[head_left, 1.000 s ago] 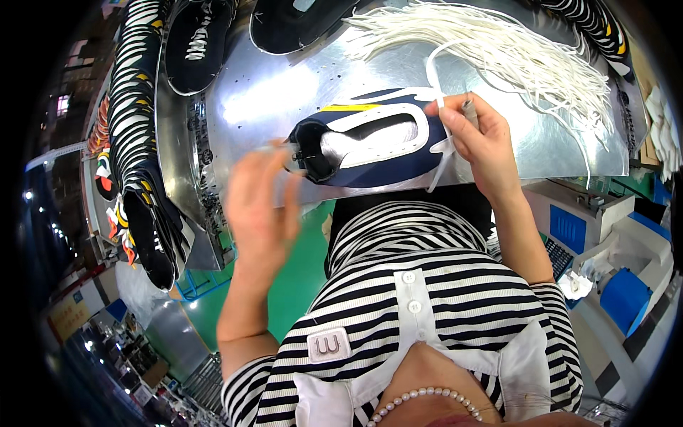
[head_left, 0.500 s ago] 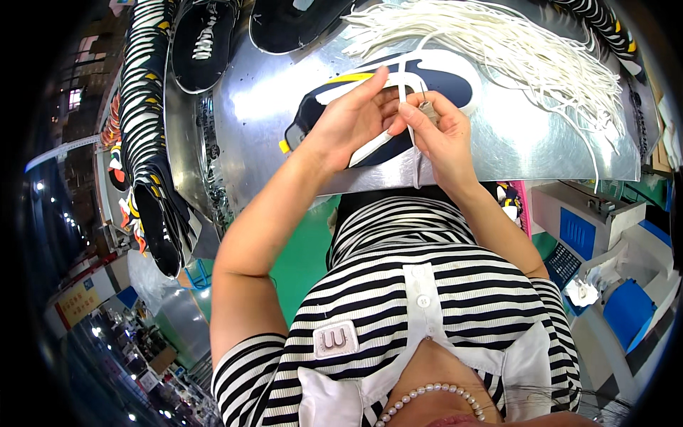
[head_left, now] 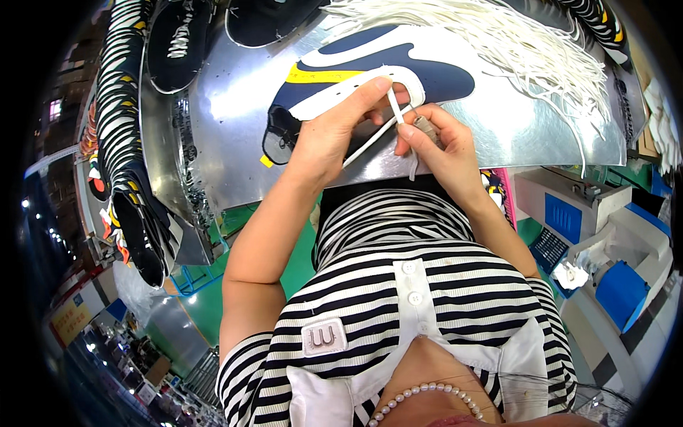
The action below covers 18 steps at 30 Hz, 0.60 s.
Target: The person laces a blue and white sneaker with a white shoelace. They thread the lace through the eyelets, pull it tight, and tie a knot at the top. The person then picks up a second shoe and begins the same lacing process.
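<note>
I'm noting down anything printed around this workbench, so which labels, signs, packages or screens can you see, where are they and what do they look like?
Shirt patch: on the striped top, low centre; small rounded rectangle, pale with a dark mark.
Sign: far lower left, in the background; yellow board with red marks, tilted.
Lit panel: far left edge; small pinkish glow, too blurred to tell more.
No packages can be made out.

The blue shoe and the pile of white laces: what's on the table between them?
In the head view, only bare shiny metal table lies between the shoe and the laces.
</note>
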Motion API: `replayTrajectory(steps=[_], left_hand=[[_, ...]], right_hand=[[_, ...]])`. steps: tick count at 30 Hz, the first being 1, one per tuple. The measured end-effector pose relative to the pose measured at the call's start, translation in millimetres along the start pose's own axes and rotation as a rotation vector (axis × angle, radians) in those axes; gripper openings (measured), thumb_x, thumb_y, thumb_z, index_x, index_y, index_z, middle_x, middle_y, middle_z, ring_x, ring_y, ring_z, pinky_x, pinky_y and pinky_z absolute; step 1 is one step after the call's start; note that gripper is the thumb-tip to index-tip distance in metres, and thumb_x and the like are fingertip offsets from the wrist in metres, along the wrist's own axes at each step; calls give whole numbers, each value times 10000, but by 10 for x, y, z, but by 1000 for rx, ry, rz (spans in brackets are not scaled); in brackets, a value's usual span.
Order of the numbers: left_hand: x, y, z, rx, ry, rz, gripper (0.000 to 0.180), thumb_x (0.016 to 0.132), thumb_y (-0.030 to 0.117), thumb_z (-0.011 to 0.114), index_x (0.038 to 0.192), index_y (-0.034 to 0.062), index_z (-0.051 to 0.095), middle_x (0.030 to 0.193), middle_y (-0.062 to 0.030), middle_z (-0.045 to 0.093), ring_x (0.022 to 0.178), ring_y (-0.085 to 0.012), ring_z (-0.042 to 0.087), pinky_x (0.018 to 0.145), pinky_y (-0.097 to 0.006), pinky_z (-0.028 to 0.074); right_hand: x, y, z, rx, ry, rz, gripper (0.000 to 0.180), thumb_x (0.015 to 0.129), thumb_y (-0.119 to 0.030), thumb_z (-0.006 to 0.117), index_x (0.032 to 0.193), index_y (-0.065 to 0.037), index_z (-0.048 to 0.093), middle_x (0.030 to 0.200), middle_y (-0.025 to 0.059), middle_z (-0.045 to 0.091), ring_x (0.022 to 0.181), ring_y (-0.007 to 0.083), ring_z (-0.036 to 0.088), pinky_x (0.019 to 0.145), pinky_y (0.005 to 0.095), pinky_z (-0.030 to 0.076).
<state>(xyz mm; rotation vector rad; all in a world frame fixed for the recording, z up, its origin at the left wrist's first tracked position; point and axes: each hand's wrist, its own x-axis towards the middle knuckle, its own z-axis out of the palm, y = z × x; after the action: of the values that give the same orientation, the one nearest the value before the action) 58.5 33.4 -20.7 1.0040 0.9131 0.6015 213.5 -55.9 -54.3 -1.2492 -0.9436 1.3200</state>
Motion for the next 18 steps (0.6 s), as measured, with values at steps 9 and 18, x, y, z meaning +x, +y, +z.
replayTrajectory(steps=[9,18], left_hand=[[-74,102,107,147,39,58,285,913,263,670,989,-4,733,686,-15,641,548,-85,557,544,-212,412],[-99,84,168,221,141,23,276,922,249,649,1006,0,736,648,4,602,515,-68,506,505,-211,378]], right_hand=[[-30,-431,-96,-437,116,-343,240,949,-131,626,1119,11,531,893,133,717,793,206,720,649,282,525],[79,-443,-159,-508,102,-268,177,938,-157,635,985,10,600,802,124,718,715,232,717,601,290,529]])
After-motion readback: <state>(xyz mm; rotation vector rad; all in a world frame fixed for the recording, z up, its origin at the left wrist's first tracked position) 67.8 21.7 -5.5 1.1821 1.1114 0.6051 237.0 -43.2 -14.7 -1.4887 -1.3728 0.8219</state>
